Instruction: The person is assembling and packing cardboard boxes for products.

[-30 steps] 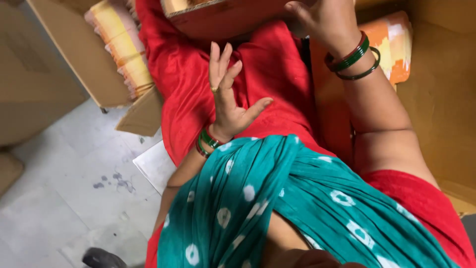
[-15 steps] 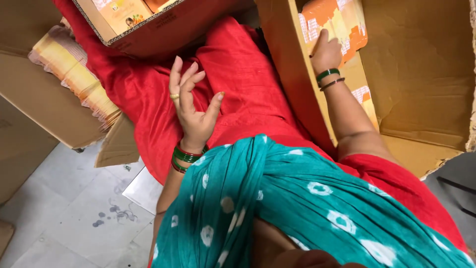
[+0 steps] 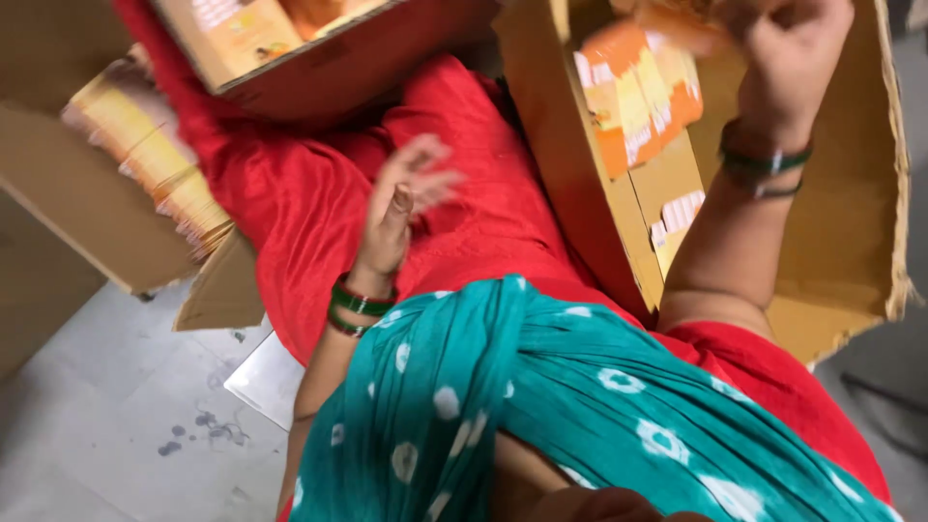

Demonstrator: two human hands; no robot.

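My right hand (image 3: 795, 53) is inside the open cardboard box (image 3: 851, 232) on my right. Its fingers curl around a blurred orange packet (image 3: 677, 21), lifted above more orange and yellow packets (image 3: 638, 101) lying in that box. My left hand (image 3: 398, 208) hovers over my red garment (image 3: 483, 222), fingers spread and blurred, holding nothing. Green bangles circle both wrists. A teal dotted scarf (image 3: 541, 406) covers my lap.
Another cardboard box (image 3: 338, 63) with printed packets rests at the top, above my knees. A stack of yellow flat packets (image 3: 145, 159) lies in an open carton (image 3: 68, 222) at the left. A white sheet (image 3: 263, 382) lies on the grey floor.
My right hand has risen from the packets in the right box, now curled on an orange packet. My left hand has tipped forward and to the right. The view has shifted left.
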